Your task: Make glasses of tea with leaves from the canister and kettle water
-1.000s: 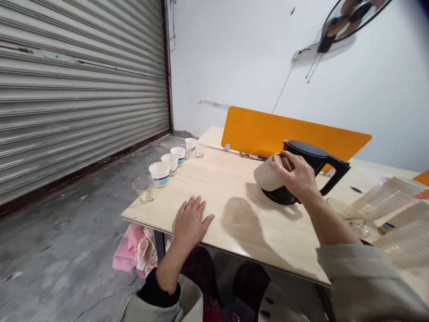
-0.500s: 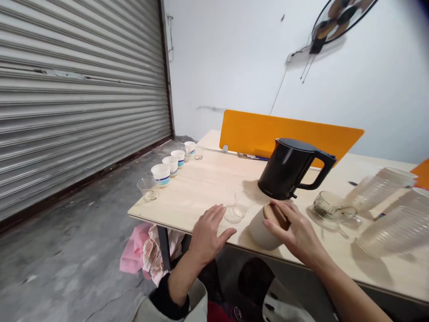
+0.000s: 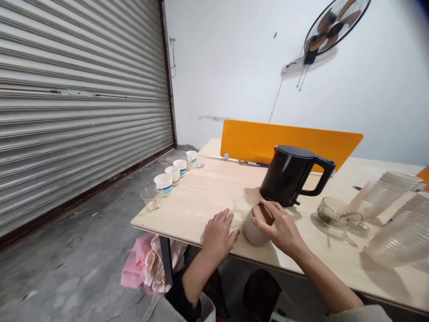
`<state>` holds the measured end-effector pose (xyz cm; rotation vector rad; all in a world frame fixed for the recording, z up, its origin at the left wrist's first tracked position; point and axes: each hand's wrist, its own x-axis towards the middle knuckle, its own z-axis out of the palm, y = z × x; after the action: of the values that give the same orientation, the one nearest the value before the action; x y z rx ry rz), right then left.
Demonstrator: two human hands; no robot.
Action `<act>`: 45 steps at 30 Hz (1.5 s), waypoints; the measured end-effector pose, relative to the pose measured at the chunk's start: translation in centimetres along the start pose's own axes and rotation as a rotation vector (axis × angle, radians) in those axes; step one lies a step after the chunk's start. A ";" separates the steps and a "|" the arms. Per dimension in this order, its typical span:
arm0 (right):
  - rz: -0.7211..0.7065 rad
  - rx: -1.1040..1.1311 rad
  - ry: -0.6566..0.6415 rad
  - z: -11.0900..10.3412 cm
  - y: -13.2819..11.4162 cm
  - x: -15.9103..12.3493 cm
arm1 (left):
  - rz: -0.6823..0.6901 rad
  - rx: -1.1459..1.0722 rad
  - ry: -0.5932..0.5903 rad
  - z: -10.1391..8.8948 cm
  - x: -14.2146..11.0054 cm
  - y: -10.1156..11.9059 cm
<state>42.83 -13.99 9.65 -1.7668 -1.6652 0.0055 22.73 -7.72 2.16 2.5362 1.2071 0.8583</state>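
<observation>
**Right hand** [image 3: 278, 228]: clamped on the beige canister, with the fingers curled over its top and around its side.

**Left hand** [image 3: 219, 235]: held open, fingers apart, and placed just beside the canister at the worktop's front edge.

**Principal item:** beige canister [image 3: 254, 232] with wooden lid [image 3: 263, 213], gripped near the front edge of the worktop, between the two hands.

**Adjacent items:** clear glass tumbler [image 3: 241, 208], stood just behind the canister; black electric kettle [image 3: 288, 176], placed beyond the canister, with its handle turned to the right.

**Right of worktop:** glass mug [image 3: 331, 211] with a dark residue inside; two stacks of clear ribbed plastic cups [image 3: 398, 239], laid on their sides.

**Left of worktop:** paper cups with blue bands [image 3: 163, 184], arranged in a row running away from the person; clear plastic cup [image 3: 150, 198], placed at the near end of the row, with a little liquid inside.

**Support:** pale wood-grain worktop [image 3: 208, 192], backed by an orange divider panel [image 3: 288, 143].

**Surroundings:** metal roller shutter [image 3: 83, 112] at left; wall fan [image 3: 330, 31] mounted above; pink cloth [image 3: 136, 268] seen below the worktop on the concrete floor [image 3: 77, 232].
</observation>
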 end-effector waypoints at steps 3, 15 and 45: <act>-0.008 -0.014 0.005 0.4 -0.1 0.5 | -0.021 0.004 -0.026 -0.2 0.3 0.1; -0.052 -0.246 -0.013 1.5 -4.3 -1.1 | -0.030 -0.641 0.035 0.1 -0.9 2.5; 0.158 -0.188 0.162 -0.4 10.0 -4.4 | -0.124 -0.557 0.191 1.5 -1.3 2.6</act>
<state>51.01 -17.36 3.23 -1.9800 -1.4467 -0.2234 24.64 -10.29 1.46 1.9520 0.9837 1.2252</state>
